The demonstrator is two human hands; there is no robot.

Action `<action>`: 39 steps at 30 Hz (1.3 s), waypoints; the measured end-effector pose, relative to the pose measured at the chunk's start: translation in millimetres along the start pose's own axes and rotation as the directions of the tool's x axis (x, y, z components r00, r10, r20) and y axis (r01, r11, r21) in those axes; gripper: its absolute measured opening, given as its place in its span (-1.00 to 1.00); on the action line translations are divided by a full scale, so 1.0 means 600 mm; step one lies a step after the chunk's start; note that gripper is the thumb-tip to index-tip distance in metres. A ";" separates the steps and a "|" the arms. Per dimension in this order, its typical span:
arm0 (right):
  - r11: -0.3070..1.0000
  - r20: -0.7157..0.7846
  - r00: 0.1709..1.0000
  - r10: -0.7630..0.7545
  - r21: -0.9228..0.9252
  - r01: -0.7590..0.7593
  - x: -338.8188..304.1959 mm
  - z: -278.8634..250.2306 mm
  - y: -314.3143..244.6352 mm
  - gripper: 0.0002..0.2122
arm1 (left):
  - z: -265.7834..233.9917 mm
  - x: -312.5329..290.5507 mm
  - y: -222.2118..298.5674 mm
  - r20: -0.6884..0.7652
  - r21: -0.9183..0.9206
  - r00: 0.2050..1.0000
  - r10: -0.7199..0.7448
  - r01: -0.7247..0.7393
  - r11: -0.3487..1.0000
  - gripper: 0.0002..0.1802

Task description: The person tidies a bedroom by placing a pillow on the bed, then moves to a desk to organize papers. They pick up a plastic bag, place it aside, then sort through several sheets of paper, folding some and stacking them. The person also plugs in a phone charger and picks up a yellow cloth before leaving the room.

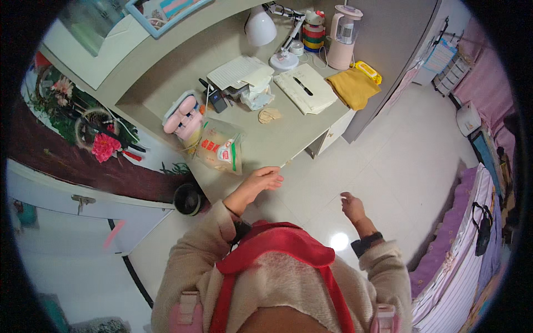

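One clear bag [219, 147] — green-edged, apparently plastic

I see a pale greyish-beige table [255, 143] and a see-through bag [206, 156] with red, white and green print. On my monitor the lamp [261, 26] is white, the blender [337, 55] pale pink, the cloth [354, 91] mustard, the packet [368, 72] brighter yellow. I make out a black pen [302, 86], a cream notebook [319, 101], a bright pink flower [105, 147], a red apron [283, 242], beige sleeves [191, 252] and thin dark stripes down a whitish sheet [458, 277].
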State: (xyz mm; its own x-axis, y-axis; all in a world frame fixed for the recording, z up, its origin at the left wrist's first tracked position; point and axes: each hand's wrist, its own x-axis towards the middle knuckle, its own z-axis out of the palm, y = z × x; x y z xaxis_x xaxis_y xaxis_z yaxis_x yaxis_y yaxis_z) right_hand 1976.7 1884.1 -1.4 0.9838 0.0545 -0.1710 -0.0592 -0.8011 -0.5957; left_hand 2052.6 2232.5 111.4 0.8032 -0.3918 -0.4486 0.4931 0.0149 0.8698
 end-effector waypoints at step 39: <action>0.799 0.739 0.579 -0.345 0.555 -0.233 0.598 -0.045 -0.232 -0.70 | -0.101 0.370 0.141 -0.537 -0.186 0.822 0.191 -0.336 0.923 -0.61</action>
State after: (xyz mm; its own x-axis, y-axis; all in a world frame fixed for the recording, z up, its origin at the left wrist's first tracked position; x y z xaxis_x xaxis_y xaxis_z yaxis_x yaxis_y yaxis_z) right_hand 2342.5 1999.0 41.0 0.4650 0.7479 -0.4736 -0.3704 -0.3215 -0.8714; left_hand 2292.9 2202.7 72.8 0.9337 0.1749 -0.3123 0.2472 0.3162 0.9159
